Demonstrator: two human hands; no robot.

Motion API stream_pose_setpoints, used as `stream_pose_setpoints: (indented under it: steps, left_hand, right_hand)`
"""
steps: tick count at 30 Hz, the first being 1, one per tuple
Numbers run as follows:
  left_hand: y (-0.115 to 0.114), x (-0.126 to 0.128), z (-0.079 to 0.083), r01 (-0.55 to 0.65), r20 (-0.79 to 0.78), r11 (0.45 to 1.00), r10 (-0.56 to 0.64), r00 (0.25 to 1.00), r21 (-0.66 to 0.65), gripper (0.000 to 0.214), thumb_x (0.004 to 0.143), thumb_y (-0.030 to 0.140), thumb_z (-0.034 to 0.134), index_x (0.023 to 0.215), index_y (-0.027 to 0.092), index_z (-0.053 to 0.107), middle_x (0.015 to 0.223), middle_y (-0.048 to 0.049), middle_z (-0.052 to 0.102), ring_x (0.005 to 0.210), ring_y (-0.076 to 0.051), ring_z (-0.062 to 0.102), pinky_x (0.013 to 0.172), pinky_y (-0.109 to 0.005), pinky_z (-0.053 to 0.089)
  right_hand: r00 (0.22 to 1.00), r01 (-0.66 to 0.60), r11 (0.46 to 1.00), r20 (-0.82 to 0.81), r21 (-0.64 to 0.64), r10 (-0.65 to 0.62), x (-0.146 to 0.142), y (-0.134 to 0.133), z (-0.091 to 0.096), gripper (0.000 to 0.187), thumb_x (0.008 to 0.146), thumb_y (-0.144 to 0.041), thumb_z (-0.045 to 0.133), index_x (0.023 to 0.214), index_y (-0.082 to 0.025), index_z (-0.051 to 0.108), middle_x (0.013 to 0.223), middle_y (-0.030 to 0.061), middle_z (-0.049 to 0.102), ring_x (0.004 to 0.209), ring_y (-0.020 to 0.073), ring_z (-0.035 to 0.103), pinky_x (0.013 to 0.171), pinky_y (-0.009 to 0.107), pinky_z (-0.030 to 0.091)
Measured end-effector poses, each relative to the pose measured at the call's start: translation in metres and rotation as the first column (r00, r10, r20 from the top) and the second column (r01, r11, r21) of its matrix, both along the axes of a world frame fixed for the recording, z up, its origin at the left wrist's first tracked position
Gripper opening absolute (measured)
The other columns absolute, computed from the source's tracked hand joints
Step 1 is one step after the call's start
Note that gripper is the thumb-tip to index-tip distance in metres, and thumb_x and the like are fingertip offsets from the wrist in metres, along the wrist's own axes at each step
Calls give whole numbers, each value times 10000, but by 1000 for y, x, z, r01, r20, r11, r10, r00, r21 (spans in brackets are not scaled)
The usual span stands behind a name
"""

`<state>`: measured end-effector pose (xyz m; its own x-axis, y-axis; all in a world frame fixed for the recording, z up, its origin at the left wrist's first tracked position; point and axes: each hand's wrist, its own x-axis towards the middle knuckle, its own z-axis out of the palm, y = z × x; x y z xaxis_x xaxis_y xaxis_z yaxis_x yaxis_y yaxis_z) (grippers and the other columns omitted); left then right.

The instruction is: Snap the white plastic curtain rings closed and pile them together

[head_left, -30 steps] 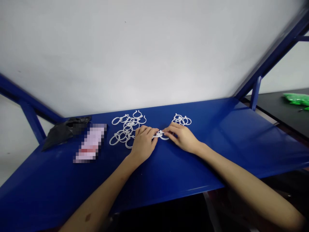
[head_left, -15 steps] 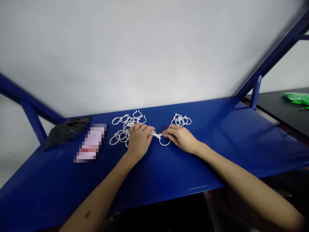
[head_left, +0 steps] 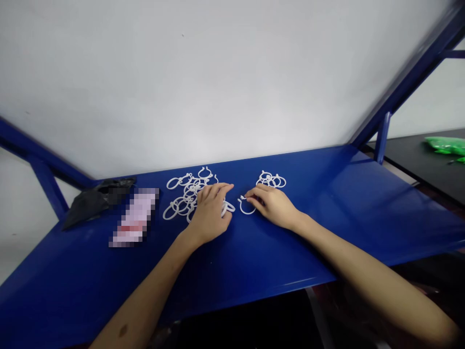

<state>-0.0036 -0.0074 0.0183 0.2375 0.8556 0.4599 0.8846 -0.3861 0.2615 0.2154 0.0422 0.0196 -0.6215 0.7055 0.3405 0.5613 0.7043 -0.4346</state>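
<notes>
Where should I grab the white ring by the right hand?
Probably pinch the white ring on its near curve, from above: it lies flat on the blue table, and fingertips of the right hand sit on its far side by the clasp.

One each: big ring heap [head_left: 183, 196], small heap [head_left: 271, 180], loose ring [head_left: 247, 208], bag [head_left: 92, 199].

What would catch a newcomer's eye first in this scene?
The bright blue table fills the view, with two bare arms reaching across its middle. The left hand rests on the edge of a scattered pile of white plastic rings, while the right hand pinches a single ring beside it. A smaller ring cluster sits just behind the right hand.
</notes>
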Motion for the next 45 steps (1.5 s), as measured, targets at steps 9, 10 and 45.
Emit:
stream_pose_setpoints:
  steps: [9,10,45]
  left_hand:
    - [-2,13,-7,20,100,999,-15,995,-43,189,948,327,572,1077,212,648,1094,-56,720,1097,-260,567,985,-470,365]
    - [-2,15,-7,18,122,999,-14,992,-28,150,959,311,560,1018,215,659,1050,-46,731,1065,-249,578,973,-459,369]
    - [2,8,-13,96,63,995,-97,993,20,241,928,153,528,1088,222,695,1023,-36,727,1020,-241,550,972,-422,452]
  right_hand:
    - [984,8,999,-178,-45,-16,-3,-6,2,140,1006,-303,511,1013,-199,603,883,27,713,686,139,634,638,263,475]
    - [981,-9,999,-195,-51,-1,-3,-7,1,144,1007,-310,511,1017,-202,605,890,29,719,693,140,641,639,261,477]
    - [977,121,985,-192,124,-96,1,10,-2,161,998,-239,518,965,-212,674,984,63,661,837,177,642,704,290,508]
